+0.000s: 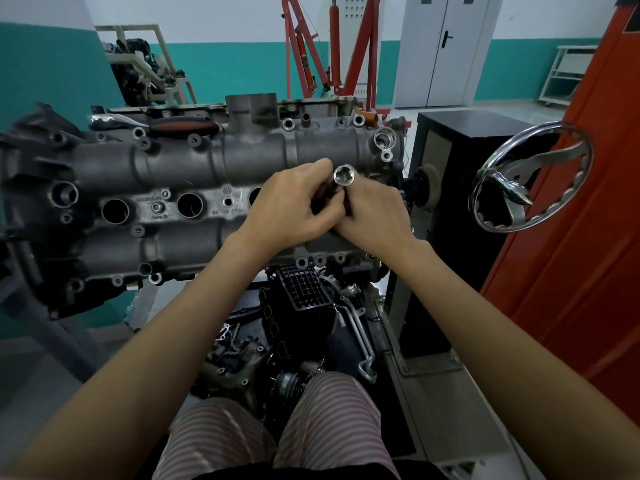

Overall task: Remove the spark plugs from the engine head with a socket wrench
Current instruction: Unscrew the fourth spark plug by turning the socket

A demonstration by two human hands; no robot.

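Observation:
The grey engine head (180, 161) lies across the stand in front of me, with round spark plug wells (189, 205) along its middle. Above the right end of that row, both hands meet around a chrome spark plug socket (343, 175) whose open hex end points up at me. My left hand (294, 206) curls round the dark shaft below the socket. My right hand (375, 213) grips the same tool from the right. The rest of the tool and the wells under my hands are hidden.
A ratchet handle with a red-brown grip (183, 123) lies on the far edge of the engine head. A chrome handwheel (530, 178) sticks out at the right beside an orange cabinet (571, 237). Loose engine parts (298, 323) lie below. A red engine crane (332, 53) stands behind.

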